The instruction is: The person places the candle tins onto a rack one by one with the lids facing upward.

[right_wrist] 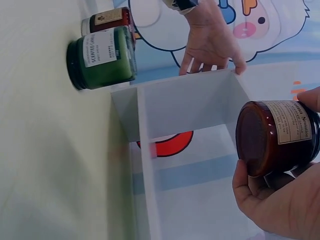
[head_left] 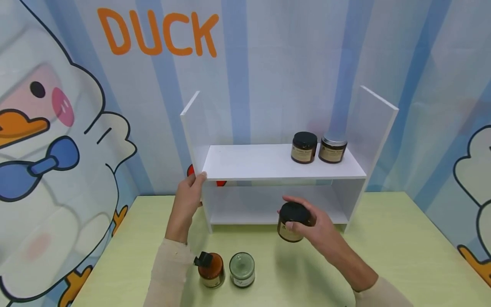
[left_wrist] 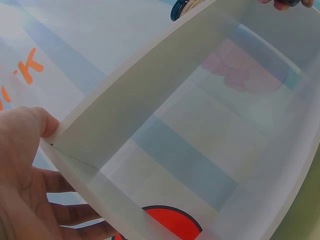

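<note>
We see a staged recording set: a cartoon duck backdrop (head_left: 57,170) at 12 o'clock behind a bare green table (head_left: 402,256).

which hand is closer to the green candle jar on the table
Left. The left hand grips the shelf's left edge, above the green jar; the right hand holds a brown jar farther right.
</note>
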The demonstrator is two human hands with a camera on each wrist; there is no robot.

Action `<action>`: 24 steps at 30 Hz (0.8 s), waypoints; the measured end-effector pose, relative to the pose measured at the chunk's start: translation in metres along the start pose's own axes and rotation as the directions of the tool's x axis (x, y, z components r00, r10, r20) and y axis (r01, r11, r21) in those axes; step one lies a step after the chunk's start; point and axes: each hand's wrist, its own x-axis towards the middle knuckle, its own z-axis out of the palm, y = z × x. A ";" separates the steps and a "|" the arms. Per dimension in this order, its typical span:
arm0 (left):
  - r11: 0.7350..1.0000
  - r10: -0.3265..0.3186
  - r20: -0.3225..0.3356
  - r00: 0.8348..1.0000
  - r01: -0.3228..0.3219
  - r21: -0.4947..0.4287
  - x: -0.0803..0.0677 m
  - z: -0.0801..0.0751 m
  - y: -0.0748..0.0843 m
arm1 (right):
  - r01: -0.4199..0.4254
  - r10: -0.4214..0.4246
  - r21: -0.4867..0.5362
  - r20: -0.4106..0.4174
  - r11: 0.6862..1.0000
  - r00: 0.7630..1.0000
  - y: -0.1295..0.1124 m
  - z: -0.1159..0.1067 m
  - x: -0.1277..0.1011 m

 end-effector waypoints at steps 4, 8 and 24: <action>1.000 -0.002 -0.003 1.000 0.002 -0.004 0.001 0.000 0.000 | -0.020 0.020 0.003 0.003 1.000 1.000 -0.008 -0.001 0.004; 1.000 -0.005 -0.001 1.000 0.005 -0.009 0.001 0.000 0.000 | -0.045 0.043 -0.043 -0.044 0.998 0.998 -0.016 -0.001 0.008; 1.000 -0.006 -0.001 1.000 0.006 -0.008 0.001 0.000 0.000 | -0.026 0.010 -0.176 -0.093 0.984 0.996 -0.043 -0.007 0.029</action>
